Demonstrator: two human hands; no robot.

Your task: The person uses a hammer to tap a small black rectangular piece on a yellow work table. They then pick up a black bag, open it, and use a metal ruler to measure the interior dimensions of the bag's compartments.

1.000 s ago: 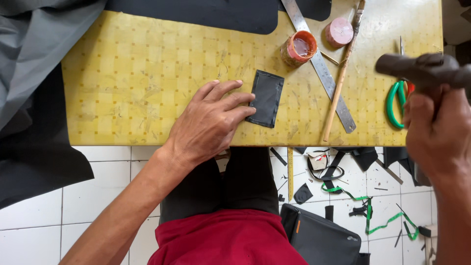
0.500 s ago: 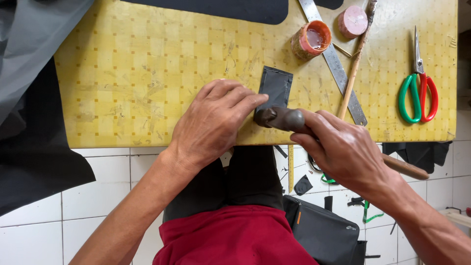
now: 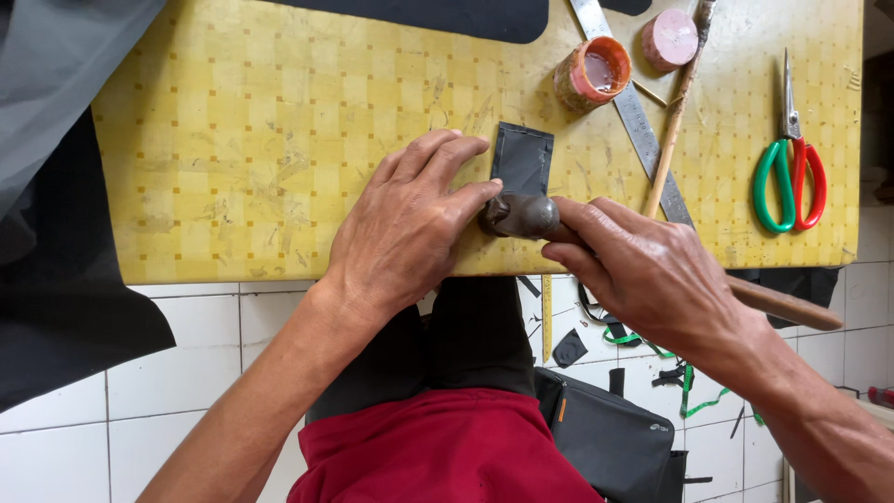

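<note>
A small dark rectangular piece of leather-like material (image 3: 523, 158) lies on the yellow checked table top (image 3: 242, 140). My left hand (image 3: 410, 224) presses flat beside it, fingertips on its left edge. My right hand (image 3: 652, 270) grips a hammer by its wooden handle (image 3: 782, 304); the dark metal head (image 3: 520, 216) rests on the lower edge of the piece, against my left fingertips.
A steel ruler (image 3: 633, 112), a thin wooden stick (image 3: 675, 107), an open orange pot (image 3: 591, 74) and its pink lid (image 3: 669, 39) lie at the back. Green-and-red scissors (image 3: 790, 168) sit at right. Dark fabric (image 3: 56, 233) hangs at left. Scraps and a dark bag (image 3: 605, 438) are on the tiled floor.
One second ago my right hand held the hammer raised at the right. It came down onto the lower edge of the dark piece and rests there now; my left hand stayed put.
</note>
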